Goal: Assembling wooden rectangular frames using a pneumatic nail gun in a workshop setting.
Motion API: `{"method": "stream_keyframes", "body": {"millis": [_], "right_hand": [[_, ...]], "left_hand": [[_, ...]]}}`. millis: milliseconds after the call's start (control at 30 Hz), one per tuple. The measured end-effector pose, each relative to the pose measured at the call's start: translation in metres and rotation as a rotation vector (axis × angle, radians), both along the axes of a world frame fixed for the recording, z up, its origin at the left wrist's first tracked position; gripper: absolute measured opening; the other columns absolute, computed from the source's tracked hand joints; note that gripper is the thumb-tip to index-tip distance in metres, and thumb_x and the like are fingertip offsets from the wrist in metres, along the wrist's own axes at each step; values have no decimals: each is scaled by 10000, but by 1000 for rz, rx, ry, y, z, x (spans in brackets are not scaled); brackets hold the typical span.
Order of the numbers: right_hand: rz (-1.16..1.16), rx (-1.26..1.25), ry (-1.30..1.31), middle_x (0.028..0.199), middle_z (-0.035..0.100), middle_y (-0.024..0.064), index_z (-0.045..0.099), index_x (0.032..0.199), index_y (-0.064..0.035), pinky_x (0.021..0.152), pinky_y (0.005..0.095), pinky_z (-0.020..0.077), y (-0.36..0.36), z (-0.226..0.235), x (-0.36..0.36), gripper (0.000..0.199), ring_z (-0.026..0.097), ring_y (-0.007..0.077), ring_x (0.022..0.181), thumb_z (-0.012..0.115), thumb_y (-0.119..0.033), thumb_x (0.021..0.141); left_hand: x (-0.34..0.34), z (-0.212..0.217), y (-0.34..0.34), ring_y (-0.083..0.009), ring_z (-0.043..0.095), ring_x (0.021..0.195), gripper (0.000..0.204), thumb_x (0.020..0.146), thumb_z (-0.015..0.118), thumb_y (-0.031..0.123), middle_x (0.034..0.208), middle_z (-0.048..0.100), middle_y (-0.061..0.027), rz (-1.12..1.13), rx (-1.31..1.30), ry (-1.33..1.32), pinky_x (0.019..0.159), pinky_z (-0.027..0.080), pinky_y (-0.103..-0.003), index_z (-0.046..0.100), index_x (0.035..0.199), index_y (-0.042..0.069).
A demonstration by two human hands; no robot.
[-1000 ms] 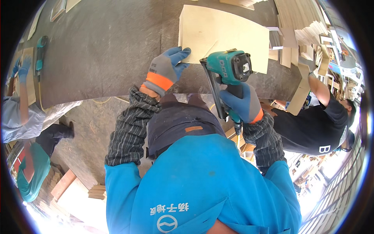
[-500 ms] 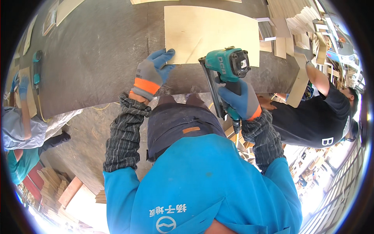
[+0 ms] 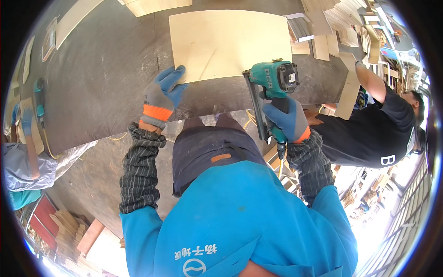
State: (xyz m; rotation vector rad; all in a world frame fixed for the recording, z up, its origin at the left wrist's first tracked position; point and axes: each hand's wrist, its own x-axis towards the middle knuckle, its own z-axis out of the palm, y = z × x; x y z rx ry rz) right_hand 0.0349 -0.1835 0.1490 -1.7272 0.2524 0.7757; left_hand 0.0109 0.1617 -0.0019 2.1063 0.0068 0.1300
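Observation:
My right hand [image 3: 291, 121], in a blue and grey work glove with an orange cuff, is wrapped round the black grip of a teal nail gun [image 3: 271, 79]. The gun's dark magazine slants down beside the hand, and a yellow hose trails from the handle's end. Its head is just off the near right corner of a thin pale plywood panel [image 3: 230, 44] lying on the dark table [image 3: 106, 78]. At the panel's near left corner is my left hand [image 3: 164, 94], gloved alike. Its fingers reach to the edge, with the thumb apart.
A second teal tool [image 3: 39, 99] lies at the table's left side, near another person's gloved hand [image 3: 26, 122]. Stacked wood strips [image 3: 341, 21] and short boards [image 3: 321, 46] crowd the far right. A person in black [image 3: 369, 131] works at my right beside a long board [image 3: 348, 90].
My view has shifted, so the table, panel and left hand appear further left. The left hand stays at the panel's corner. The nail gun remains in my right hand, nearer the panel's right corner.

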Motion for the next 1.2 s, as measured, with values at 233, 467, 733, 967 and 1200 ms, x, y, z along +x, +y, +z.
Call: {"method": "stream_keyframes", "body": {"millis": [233,467,733,967,1200], "right_hand": [[-37,-50,-33,782,638,2,687,1320,24,574,264,491,-27,12,1,401,594,79,626,740,-151,963],[-117,-43,-8,774,630,11,678,1337,14,561,263,491,-48,0,6,409,596,89,595,724,-174,976],[-121,7,-33,784,645,22,682,1320,33,553,272,470,-67,13,5,401,591,96,597,717,-169,975],[-231,-101,-60,749,650,42,687,1025,34,560,276,476,-121,18,-1,221,613,109,625,722,-174,961],[-218,-188,-61,818,652,-14,715,1138,13,578,264,461,-130,-41,-11,316,574,62,661,773,-228,943]], "left_hand": [[-1,-1,-1,-267,734,1172,462,882,855,26,1322,733,-163,26,-49,25,981,619,-350,748,1330,65],[0,2,-1,-267,730,1187,454,880,850,12,1347,729,-166,81,24,13,1003,610,-353,752,1321,56],[-2,-9,4,-267,726,1201,447,876,855,14,1339,737,-170,72,5,17,1017,594,-352,751,1310,26],[-45,22,-49,-293,703,1213,488,874,890,138,1278,757,-178,52,75,128,1060,541,-395,738,1320,10],[-31,39,15,-375,674,1286,643,876,871,149,1336,718,-216,102,349,87,1053,556,-451,635,1470,77]]}}
